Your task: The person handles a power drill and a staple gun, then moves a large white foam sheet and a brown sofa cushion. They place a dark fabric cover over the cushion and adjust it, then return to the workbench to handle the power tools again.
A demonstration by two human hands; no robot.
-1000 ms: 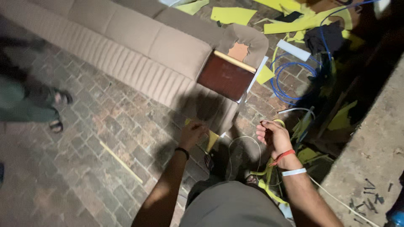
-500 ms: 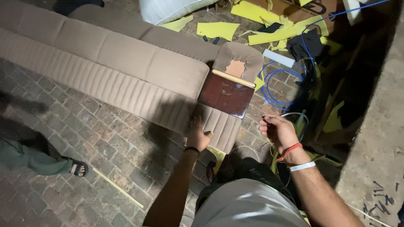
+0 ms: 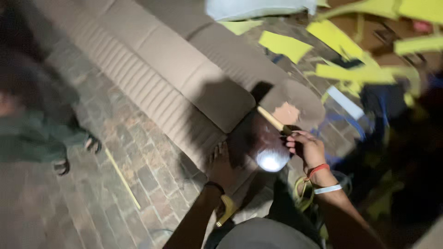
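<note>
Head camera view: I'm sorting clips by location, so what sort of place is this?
Probably an upholstery or furniture workshop, dimly lit. A long beige ribbed seat cushion lies on a brick-paved floor, yellow foam offcuts are scattered around, and the left hand presses on the cushion's end.

Long beige upholstered sofa frame lying on the brick paving, running diagonally from upper left toward centre; ribbed stitching along one long face, smooth padded panels along the other. Near end unfinished: dark brown wooden panel exposed, with a pale wooden strip across its upper edge. Left hand pressed flat on the ribbed end; right hand at the panel's right edge, fingers curled.
</note>
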